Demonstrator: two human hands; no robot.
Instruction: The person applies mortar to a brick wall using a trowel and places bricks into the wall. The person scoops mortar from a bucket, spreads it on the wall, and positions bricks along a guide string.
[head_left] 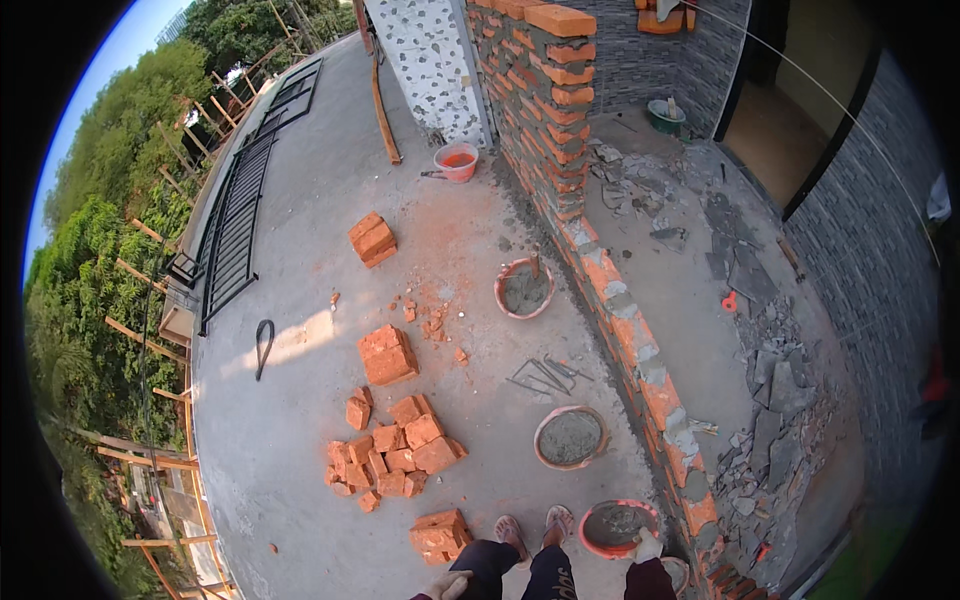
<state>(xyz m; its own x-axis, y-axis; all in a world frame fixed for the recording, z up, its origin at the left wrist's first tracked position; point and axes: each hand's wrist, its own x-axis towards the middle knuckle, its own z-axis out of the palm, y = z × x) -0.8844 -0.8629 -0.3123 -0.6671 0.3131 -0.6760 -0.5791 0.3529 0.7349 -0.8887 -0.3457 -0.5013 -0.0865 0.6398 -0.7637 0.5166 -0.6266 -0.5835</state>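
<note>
Three mortar basins are being lined up on the floor's right side: a near red-rimmed basin [590, 543], a middle basin [562, 465] and a far basin [515, 314]. They are lying just left of the low brick wall [632, 340], presumably so that mortar is being offered within reach along its length. A handle [535, 265] is being left upright in the far basin, perhaps for ready gripping.

The bricks are being grouped farther left: a near brick stack [440, 537] by the person's feet [512, 533], a loose brick pile [395, 450] beyond it, then a middle brick stack [387, 355] and a far brick stack [373, 240]. By this spacing, a standing strip is apparently being left between bricks and wall. Thin metal rods [548, 377] are being left between the middle and far basins, seemingly out of the way of the feet.

The right hand [648, 546] is being held low at the right edge of the near red-rimmed basin, with its fingers seeming partly bent; whether the rim is being touched, or a tool is being gripped, cannot be told at this size. The left hand [448, 585] is being held beside the left leg, near the bottom edge of view, loosely curled rather than spread, and nothing is being seen in it.
</note>
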